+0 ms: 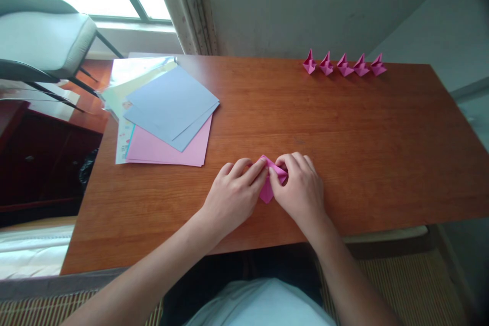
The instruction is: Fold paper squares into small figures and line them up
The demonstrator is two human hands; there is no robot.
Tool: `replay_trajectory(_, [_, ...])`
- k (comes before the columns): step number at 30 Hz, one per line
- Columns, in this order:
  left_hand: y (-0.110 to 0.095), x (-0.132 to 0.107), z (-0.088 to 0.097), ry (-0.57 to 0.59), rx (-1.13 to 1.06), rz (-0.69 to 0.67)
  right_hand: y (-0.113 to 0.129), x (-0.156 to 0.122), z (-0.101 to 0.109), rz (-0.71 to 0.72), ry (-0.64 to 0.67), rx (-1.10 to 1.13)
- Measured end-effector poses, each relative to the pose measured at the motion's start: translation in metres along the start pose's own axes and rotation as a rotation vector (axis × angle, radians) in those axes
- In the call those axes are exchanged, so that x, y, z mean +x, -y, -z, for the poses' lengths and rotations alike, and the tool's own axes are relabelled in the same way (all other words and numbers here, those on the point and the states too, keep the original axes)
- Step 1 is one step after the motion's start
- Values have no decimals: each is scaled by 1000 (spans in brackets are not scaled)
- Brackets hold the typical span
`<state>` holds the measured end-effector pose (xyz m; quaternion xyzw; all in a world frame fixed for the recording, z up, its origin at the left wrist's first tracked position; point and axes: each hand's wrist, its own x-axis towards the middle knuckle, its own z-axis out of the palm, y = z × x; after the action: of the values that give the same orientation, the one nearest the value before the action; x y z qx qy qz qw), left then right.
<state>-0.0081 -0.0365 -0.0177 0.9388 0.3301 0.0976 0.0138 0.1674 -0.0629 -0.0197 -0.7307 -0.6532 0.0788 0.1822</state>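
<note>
Pink folded paper (272, 179), one small piece creased into a pointed, layered shape, lies on the near middle of the wooden table (344, 153), caught between two bare hands. The left hand (233, 193) lays its fingers close together along the piece's left edge and presses it flat. The right hand (301, 188) curls over the right side, its fingertips pinched on the top fold. One corner of the paper pokes out toward the person below the hands, and another shows above them.

The table is one long rectangular slab with a smooth reddish-brown grain.

Farther off to the left lies a loose stack of flat square sheets: two pale blue sheets (171, 102) on top, skewed against each other, then pink sheets (168, 150) under them, whose number I cannot tell. A printed sheet and a glossy clear wrapper (141, 69) lie at the bottom.

At the far right edge stand five small pink folded figures (344, 64) in one row, each spiky, upright and just beside the next.

Beyond the table's left end are one grey padded chair (46, 35) on thin dark legs and one pale patterned curtain (187, 5).
</note>
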Motion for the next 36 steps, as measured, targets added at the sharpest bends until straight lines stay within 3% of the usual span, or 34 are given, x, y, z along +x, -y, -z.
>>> replay_trajectory(9, [0,-1,1,4,10,10,-1,-5,-3,14,-35,15])
replay_trajectory(19, [1,-2,1,10,-10,22,-18,-14,-6,85,-60,130])
replay_trajectory(28, [0,4,4,-5,-57,44,-13,-10,-3,39,-52,234])
replay_trajectory(36, [-16,25,6,-32,-108,222,-17,-13,-9,68,-38,230])
